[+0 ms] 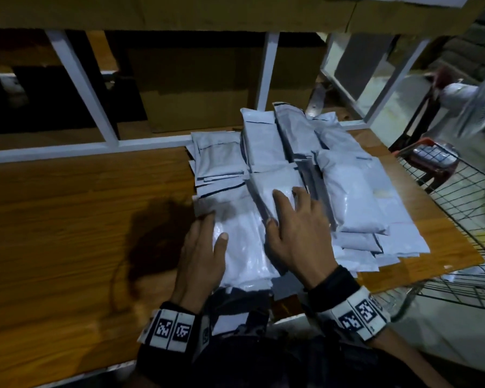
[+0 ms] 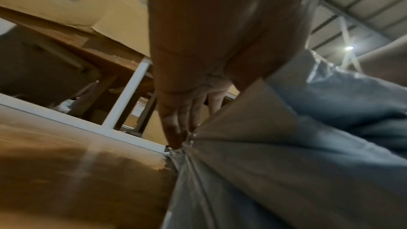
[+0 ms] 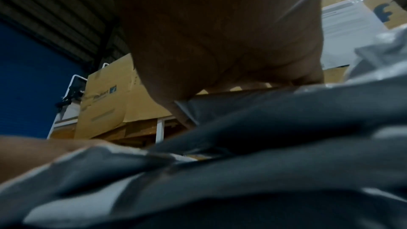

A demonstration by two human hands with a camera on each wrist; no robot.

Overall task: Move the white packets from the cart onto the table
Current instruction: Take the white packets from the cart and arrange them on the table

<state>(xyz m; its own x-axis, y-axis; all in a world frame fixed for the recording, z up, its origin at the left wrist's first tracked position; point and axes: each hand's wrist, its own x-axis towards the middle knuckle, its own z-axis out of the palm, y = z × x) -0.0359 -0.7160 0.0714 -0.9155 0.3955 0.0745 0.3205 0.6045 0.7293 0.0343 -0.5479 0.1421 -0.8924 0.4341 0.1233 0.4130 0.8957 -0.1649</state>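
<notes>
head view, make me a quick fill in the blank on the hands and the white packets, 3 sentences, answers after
1. The white packets lie heaped on the wooden ____.
2. The left hand rests on the packet nearest the person, with its fingers ____ rather than curled round it.
3. The wire cart stands at the table's ____ end, on the side of the right hand.

Missing words: table; straight; right
</notes>
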